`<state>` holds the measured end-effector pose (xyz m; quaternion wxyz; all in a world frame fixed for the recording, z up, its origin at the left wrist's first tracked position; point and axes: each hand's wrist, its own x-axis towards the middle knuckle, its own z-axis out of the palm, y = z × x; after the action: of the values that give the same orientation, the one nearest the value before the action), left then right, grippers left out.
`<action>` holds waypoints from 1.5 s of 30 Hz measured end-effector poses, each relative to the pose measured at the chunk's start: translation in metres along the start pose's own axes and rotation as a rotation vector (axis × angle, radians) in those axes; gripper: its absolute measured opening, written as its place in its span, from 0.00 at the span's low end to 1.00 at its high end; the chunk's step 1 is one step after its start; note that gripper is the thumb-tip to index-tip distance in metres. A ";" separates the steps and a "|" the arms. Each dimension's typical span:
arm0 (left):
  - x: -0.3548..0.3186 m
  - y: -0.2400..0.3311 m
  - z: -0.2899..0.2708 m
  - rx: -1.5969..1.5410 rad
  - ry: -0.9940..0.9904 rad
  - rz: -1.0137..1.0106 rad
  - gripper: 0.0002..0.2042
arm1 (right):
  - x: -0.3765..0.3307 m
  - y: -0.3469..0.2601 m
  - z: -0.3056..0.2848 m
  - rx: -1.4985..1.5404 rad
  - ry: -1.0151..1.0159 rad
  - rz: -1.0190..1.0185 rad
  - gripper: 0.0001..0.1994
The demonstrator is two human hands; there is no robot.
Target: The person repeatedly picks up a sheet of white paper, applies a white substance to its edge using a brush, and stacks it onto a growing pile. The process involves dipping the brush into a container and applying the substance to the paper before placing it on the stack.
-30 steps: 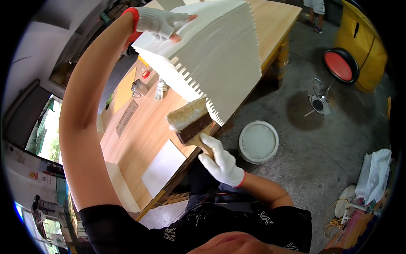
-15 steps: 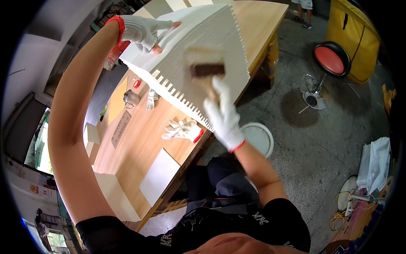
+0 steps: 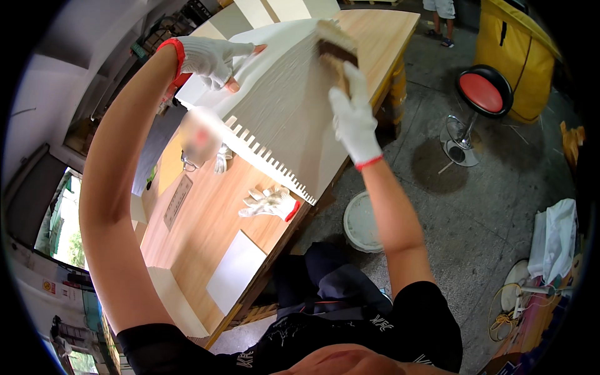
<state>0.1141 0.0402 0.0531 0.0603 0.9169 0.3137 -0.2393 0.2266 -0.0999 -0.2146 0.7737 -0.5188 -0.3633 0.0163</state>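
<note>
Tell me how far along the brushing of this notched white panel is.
Looks well underway, hedged. Done: brush streaks cover the middle of the white panel from the notched edge upward. In hand: the right hand holds the wide brush at the panel's far end, while the left hand steadies the left edge. Left: the strip under the left hand shows no streaks. The white bucket sits on the floor below.

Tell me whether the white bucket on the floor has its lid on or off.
On. The white bucket beside the workbench shows a flat white lid across its whole top, with no opening or contents visible.
</note>
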 end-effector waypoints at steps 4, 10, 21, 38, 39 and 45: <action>0.007 -0.007 0.000 0.022 0.031 0.085 0.56 | -0.011 -0.010 0.011 -0.201 0.050 -0.203 0.26; 0.008 -0.003 0.005 0.120 0.077 0.011 0.58 | -0.119 -0.063 0.035 0.028 -0.221 -0.334 0.25; -0.002 0.009 0.006 0.070 0.068 0.022 0.54 | -0.126 -0.077 0.020 0.162 -0.266 -0.325 0.23; -0.010 0.013 0.003 -0.050 0.029 0.015 0.53 | -0.003 -0.008 -0.030 -0.068 0.005 -0.112 0.26; -0.013 0.013 0.005 -0.059 0.017 0.002 0.53 | -0.033 -0.017 -0.022 -0.090 -0.055 -0.165 0.26; -0.005 0.014 0.002 0.022 0.044 -0.016 0.52 | -0.008 0.004 -0.008 -0.014 -0.021 -0.044 0.25</action>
<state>0.1183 0.0264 0.0531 0.0412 0.9200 0.3197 -0.2228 0.2270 -0.1072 -0.2236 0.7664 -0.5160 -0.3825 0.0022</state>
